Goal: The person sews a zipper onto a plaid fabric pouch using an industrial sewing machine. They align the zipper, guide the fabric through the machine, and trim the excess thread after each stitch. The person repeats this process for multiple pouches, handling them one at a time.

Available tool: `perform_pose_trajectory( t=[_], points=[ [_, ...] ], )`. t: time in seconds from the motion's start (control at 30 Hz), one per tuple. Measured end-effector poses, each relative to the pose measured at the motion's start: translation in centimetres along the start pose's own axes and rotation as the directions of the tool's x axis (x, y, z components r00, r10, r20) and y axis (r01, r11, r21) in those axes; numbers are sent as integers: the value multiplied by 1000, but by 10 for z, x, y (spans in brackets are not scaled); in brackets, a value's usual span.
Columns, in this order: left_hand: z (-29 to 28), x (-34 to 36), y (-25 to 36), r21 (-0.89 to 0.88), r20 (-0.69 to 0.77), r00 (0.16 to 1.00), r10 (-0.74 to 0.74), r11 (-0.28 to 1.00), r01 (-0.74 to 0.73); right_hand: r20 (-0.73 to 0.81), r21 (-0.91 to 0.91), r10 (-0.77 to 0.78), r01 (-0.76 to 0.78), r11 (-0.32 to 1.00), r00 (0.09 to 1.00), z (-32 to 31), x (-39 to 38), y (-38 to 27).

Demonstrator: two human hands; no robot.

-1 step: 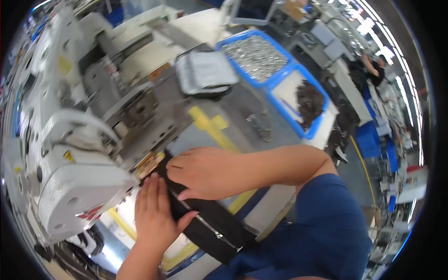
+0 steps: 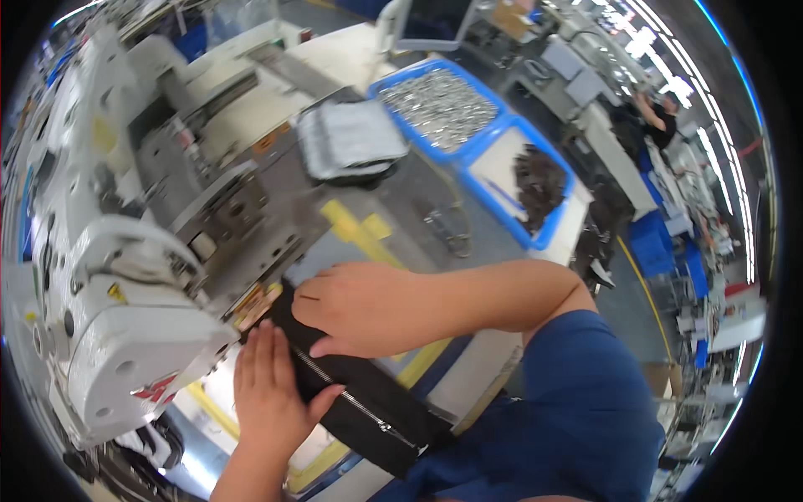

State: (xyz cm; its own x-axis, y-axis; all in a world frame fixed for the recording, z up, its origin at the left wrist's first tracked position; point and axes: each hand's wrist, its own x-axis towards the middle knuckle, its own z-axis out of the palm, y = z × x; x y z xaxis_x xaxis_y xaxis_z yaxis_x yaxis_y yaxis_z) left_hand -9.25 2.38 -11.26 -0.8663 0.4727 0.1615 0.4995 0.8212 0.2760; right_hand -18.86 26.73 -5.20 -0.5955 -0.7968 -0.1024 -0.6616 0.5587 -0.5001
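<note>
A black fabric piece (image 2: 393,402) lies slantwise on the machine bed, with a silver zipper (image 2: 355,403) running along its length. The metal zipper slider (image 2: 385,427) sits toward the end nearer me. My left hand (image 2: 272,393) rests on the fabric's left edge, fingers stretched out and thumb pointing at the zipper. Flat over the far part of the fabric is my right hand (image 2: 360,308), its thumb apart, close to the zipper; the fingertips are partly hidden. Beyond both hands, the fabric's far end reaches the brass-coloured metal parts (image 2: 255,305) beside the white sewing machine head (image 2: 155,356).
Ahead sits a stack of grey-white pieces (image 2: 351,138). Right of it are a blue tray (image 2: 439,105) of small silver parts and another blue tray (image 2: 493,213) with dark pieces. Yellow tape (image 2: 355,226) marks the bed. A person (image 2: 661,121) is far off at right.
The whole scene has shifted slightly left in view. Both hands keep their places on the black fabric.
</note>
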Motion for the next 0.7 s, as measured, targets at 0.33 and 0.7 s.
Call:
perform_pose_trajectory(
  t=[0.33, 0.7],
  points=[
    [6, 1, 3, 50, 14, 999, 29, 998, -29, -483, -31, 679, -786, 618, 553, -94, -165, 163],
    [5, 1, 5, -5, 18, 1000, 16, 1000, -16, -296, -13, 766, -804, 595, 571, -62, -260, 208]
  ],
)
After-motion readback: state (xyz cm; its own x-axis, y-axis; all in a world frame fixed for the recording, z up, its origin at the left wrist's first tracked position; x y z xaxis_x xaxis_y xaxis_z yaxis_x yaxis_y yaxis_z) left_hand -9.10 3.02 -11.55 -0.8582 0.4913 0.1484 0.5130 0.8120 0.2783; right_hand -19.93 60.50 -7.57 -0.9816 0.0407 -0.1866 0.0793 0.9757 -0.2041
